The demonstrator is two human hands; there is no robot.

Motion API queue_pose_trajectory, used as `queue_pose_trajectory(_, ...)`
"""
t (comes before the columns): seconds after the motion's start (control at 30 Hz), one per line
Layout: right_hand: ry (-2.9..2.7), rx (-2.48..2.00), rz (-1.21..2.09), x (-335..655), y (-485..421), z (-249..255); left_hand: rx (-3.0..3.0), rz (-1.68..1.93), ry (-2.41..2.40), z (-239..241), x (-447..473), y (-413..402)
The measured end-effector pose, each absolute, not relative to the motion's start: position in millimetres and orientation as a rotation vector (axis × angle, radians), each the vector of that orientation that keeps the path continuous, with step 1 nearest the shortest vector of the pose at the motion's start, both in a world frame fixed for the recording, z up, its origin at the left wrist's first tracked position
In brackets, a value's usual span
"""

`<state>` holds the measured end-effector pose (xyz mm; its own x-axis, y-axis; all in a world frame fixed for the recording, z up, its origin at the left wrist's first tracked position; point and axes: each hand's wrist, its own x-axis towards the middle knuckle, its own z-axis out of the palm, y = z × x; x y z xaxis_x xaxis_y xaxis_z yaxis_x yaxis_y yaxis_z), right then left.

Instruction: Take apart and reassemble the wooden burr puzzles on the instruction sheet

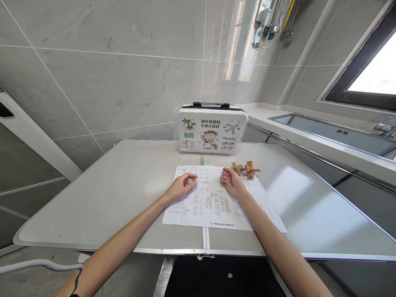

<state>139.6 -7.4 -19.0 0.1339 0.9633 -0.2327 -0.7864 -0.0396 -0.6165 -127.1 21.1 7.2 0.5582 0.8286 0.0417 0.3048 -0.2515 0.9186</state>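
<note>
A printed sheet (190, 219) with many small line drawings lies flat on the folding table. My left hand (182, 186) rests on its left part, fingers half curled and thumb apart, holding nothing visible. On the right part of the paper is my right hand (232, 182), its fingers curled into a loose fist; nothing shows in them. Just beyond that hand stands a wooden interlocking puzzle (250, 170) of crossed blocks. Beside it, partly hidden by my fingers, is a second wooden puzzle piece cluster (236, 167).
A white cartoon-printed suitcase (213, 134) in clear wrap stands at the back of the folding table (108, 198). A counter with a sink (334, 134) runs along the right. Tiled wall rises behind. A white cable (40, 264) hangs at lower left.
</note>
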Motion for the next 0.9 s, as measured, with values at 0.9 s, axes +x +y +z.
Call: queue_pose_trajectory(0.9, -0.293, -0.727, 1.442, 139.1, -8.4, -16.9, 1.813, 0.654, 0.942, 8.6, -126.3, 20.2)
